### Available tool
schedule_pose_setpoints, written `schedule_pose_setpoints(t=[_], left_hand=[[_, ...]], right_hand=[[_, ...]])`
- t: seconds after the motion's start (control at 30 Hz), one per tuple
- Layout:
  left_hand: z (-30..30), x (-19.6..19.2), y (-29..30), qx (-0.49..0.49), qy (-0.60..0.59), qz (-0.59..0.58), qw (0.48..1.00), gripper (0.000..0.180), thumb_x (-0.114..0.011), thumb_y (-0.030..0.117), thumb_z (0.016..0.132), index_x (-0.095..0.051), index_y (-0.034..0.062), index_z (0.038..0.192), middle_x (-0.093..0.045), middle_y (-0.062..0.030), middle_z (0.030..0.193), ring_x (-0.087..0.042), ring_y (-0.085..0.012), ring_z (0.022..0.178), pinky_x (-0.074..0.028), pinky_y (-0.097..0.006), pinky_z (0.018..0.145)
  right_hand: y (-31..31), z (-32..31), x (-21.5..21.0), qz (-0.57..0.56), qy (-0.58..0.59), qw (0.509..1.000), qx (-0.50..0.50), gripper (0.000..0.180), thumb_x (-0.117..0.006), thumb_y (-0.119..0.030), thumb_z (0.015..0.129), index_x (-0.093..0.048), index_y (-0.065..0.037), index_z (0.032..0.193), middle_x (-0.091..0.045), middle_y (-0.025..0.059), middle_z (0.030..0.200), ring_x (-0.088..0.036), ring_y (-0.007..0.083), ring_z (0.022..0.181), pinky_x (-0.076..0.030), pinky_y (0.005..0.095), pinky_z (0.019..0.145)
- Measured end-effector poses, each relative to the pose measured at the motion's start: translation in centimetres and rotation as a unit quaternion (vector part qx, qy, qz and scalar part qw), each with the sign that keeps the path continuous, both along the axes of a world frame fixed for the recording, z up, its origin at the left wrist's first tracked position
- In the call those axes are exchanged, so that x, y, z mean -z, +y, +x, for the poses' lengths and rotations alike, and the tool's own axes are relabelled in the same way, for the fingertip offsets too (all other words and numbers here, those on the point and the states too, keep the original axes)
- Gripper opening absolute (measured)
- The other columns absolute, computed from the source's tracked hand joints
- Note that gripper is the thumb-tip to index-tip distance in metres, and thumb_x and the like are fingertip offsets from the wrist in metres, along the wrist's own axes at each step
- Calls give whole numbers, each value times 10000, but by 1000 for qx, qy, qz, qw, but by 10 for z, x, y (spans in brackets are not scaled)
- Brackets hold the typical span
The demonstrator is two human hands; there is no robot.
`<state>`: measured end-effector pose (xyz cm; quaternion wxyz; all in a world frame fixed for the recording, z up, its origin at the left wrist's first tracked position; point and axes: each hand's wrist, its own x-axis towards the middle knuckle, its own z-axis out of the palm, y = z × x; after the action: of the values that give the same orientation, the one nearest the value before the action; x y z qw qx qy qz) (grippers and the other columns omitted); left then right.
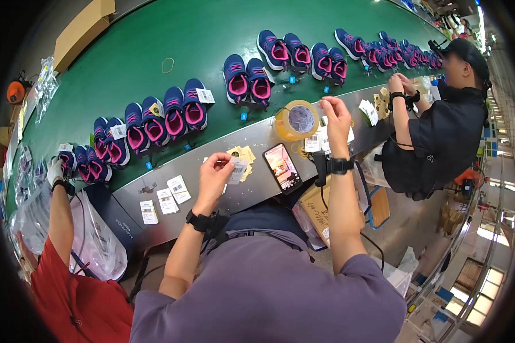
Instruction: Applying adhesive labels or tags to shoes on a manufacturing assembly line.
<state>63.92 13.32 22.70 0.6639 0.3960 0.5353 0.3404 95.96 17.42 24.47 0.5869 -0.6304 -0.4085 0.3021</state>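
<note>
The white tag (238, 170) is in the person's left hand (213, 174), pinched between thumb and fingers above the steel edge (252, 191) of the counter. Just beside it lies a loose heap of pale yellow cards (248, 155). The right hand (337, 117) is raised beside a roll of yellow tape (288, 129), its thumb and fingers close together; I cannot tell whether they hold anything. Between the two hands, a phone (282, 167) with a lit screen lies at a slant on the steel. To the left are three stacks of printed white labels (165, 201).

Farther out, on the green counter (194, 43), navy shoes with pink linings (174, 114) stand in pairs, some bearing tags, and a thin rubber band (167, 65) lies beyond them. At left, a co-worker's white-gloved hand (55, 171) is at the nearest shoes there; at right stands a co-worker in black (440, 128), hands close together
</note>
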Motion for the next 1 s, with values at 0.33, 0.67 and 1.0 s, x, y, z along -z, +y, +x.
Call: schedule_pose_setpoints(t=[0.33, 0.67, 1.0], left_hand=[[46, -15, 12, 14, -50, 36, 998, 155, -652, 29, 808, -603, 6, 954, -621, -16, 865, -581, -71, 770, -469, -205, 710], [97, -37, 9, -20, -146, 7, 989, 164, -648, 20, 819, -605, 4, 977, -628, -34, 925, -580, -89, 840, -453, -216, 758], [122, -54, 14, -1, -140, 6, 990, 164, -634, 46, 836, -606, -2, 990, -630, -19, 890, -585, -74, 787, -473, -217, 705]], right_hand=[[-17, 3, -43, 84, -15, 995, 53, 77, -563, -48, 908, -596, -4, 963, -654, 56, 901, -607, 100, 811, -471, 216, 747], [-70, -70, -56, -67, -190, 961, -189, 223, -546, -16, 860, -584, -34, 1079, -600, 69, 781, -572, 109, 670, -449, 240, 613], [-54, -54, -61, -52, -227, 962, -142, 205, -593, -34, 784, -587, -59, 987, -615, 59, 634, -622, 218, 545, -474, 318, 495]])
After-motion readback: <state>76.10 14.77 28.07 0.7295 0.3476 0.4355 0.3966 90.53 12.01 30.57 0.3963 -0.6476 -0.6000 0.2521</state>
